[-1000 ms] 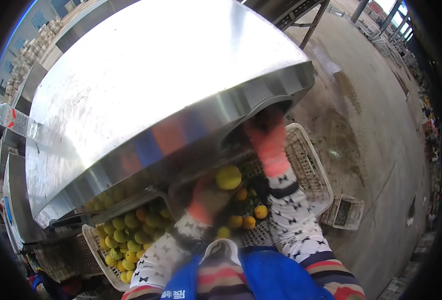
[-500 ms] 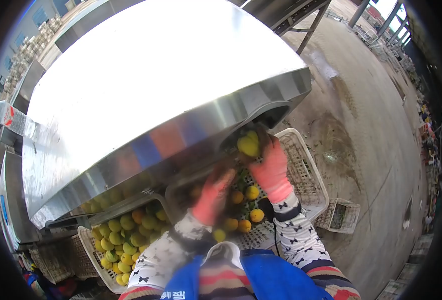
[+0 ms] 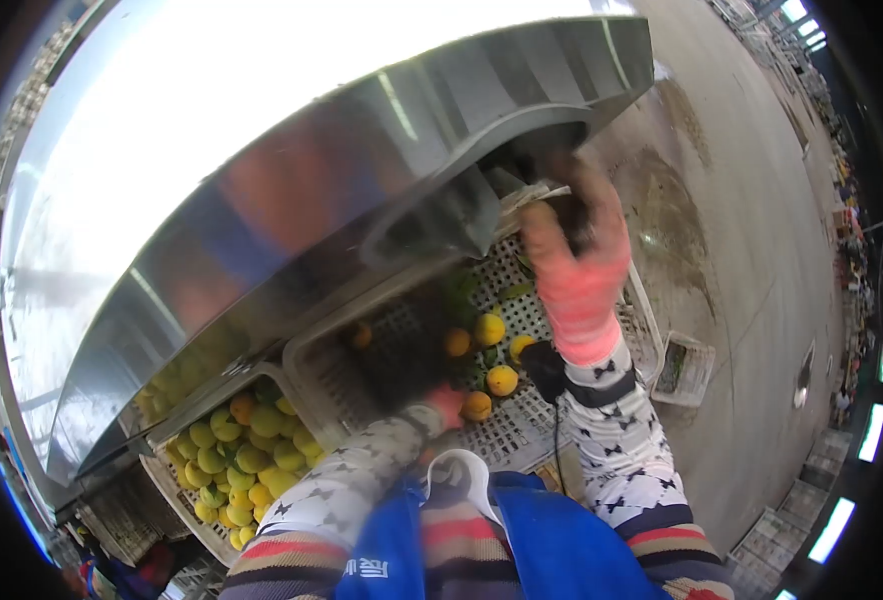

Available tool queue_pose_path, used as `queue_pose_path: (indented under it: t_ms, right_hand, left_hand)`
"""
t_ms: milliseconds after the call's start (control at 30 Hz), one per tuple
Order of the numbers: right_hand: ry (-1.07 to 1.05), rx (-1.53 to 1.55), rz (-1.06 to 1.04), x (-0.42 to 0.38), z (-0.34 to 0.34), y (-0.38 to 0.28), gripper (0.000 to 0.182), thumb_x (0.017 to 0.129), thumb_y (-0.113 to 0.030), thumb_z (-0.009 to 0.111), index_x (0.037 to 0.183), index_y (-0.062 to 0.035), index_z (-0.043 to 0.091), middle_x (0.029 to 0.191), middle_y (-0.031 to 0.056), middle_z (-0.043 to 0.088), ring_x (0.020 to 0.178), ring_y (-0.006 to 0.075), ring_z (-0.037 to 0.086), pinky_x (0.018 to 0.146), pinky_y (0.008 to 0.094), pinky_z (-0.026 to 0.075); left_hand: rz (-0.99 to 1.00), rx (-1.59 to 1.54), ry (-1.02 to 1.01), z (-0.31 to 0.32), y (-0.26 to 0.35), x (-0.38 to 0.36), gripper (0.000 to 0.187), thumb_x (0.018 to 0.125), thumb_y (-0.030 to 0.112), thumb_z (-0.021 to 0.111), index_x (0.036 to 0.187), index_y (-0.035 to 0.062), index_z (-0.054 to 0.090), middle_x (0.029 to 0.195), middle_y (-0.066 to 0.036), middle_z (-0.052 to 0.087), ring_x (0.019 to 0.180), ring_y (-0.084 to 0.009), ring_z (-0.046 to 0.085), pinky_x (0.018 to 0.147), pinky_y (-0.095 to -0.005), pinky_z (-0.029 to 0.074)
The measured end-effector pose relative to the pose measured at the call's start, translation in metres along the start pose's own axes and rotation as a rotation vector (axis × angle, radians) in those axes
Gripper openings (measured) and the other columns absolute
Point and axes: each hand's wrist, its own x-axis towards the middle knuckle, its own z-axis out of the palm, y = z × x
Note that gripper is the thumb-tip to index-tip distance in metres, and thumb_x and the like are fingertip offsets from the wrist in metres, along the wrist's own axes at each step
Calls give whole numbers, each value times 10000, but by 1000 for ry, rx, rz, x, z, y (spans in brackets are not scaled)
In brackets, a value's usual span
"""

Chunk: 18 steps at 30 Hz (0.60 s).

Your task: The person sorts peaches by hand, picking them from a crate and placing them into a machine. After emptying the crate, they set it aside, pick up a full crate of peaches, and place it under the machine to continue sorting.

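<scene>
My right hand (image 3: 577, 270), in a pink glove with soiled fingers, is raised beside the dark opening (image 3: 537, 140) in the metal machine's edge. Its thumb and fingers are apart with no fruit between them. Low over the white plastic crate (image 3: 522, 440) is my left hand (image 3: 444, 407), smeared by motion, its fingers not readable. Several yellow-orange round fruits lie in that crate, among them one (image 3: 502, 380) near the middle and another (image 3: 477, 406) close to my left hand. Green leaves (image 3: 492, 355) lie around them.
A second crate (image 3: 177, 480) at left is heaped with yellow-green fruits (image 3: 252, 458). The shiny metal machine (image 3: 292, 200) overhangs both crates. A small crate (image 3: 684, 370) stands on the concrete floor (image 3: 742, 270) at right. A black item (image 3: 542, 368) with a cord sits by my right wrist.
The yellow fruit at my right hand is no longer visible there, and that hand's fingers are now apart. My left hand has dropped lower over the crate. The view has shifted.
</scene>
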Motion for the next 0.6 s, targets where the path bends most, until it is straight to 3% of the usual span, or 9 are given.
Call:
queue_pose_path:
  t_ms: [100, 167, 200, 233, 267, 333, 433, 500, 600]
  right_hand:
    - [-135, -230, 310, -37, -34, 81, 343, 828, -164, 711, 1147, -63, 634, 1058, 145, 642, 948, 324, 613, 830, 433, 501]
    - [-660, -655, 368, -73, -42, 145, 457, 813, -201, 749, 1220, -48, 609, 1116, 166, 638, 1030, 320, 637, 917, 369, 507]
    - [-894, -760, 480, -91, -33, 175, 575, 777, -296, 762, 1270, -62, 580, 1202, 218, 585, 1077, 414, 594, 943, 430, 496]
    - [-1066, -855, 530, -111, -28, 202, 699, 725, -366, 795, 1308, -73, 546, 1233, 229, 559, 1103, 401, 592, 937, 442, 498]
    - [-1173, -901, 592, -125, -19, 220, 785, 680, -400, 818, 1326, -67, 521, 1224, 235, 559, 1106, 398, 593, 931, 442, 503]
    - [-1198, -910, 582, -148, -10, 243, 779, 660, -401, 826, 1294, -51, 540, 1232, 237, 559, 1122, 402, 587, 931, 444, 505]
    - [-1240, -908, 695, -121, 1, 224, 777, 659, -377, 831, 1302, -50, 543, 1245, 226, 562, 1111, 385, 601, 945, 421, 502]
    - [-912, -557, 650, -116, -20, 214, 782, 660, -316, 844, 1330, -55, 535, 1262, 215, 560, 1133, 345, 600, 980, 393, 482]
    - [-607, -209, 500, -85, -56, 146, 800, 667, -184, 852, 1380, -59, 510, 1297, 176, 554, 1182, 260, 577, 1032, 343, 435]
  left_hand:
    - [-90, 54, 47, -6, 7, -5, 631, 703, 356, 747, 1282, 154, 599, 1221, -163, 610, 1186, -315, 562, 975, -424, 476]
    - [140, -415, -92, 0, -44, 11, 480, 724, 319, 734, 1154, 117, 659, 1122, -143, 650, 1110, -281, 599, 933, -402, 484]
    - [246, -650, -153, -11, -58, 12, 410, 735, 301, 728, 1090, 98, 689, 1073, -133, 670, 1073, -264, 617, 912, -392, 487]
    - [2, -842, -238, -21, -61, 24, 306, 778, 327, 719, 942, 68, 719, 965, -99, 694, 976, -230, 638, 883, -372, 482]
    - [-79, -858, -139, -34, -62, 26, 344, 781, 357, 721, 980, 77, 711, 1005, -104, 691, 997, -235, 636, 891, -371, 483]
    - [-239, -885, 60, -55, -59, 22, 422, 787, 417, 724, 1055, 93, 696, 1087, -113, 683, 1038, -246, 634, 907, -370, 483]
    - [-224, -263, 344, -141, 18, -16, 467, 788, 460, 708, 1074, 92, 686, 1158, -149, 653, 1071, -312, 624, 908, -409, 493]
    - [-194, 126, 367, -115, 18, 13, 542, 779, 447, 728, 1202, 126, 624, 1239, -152, 620, 1154, -318, 594, 947, -401, 491]
    - [-253, 162, 212, -100, 18, 46, 635, 775, 440, 736, 1308, 139, 565, 1297, -142, 600, 1217, -330, 565, 999, -401, 472]
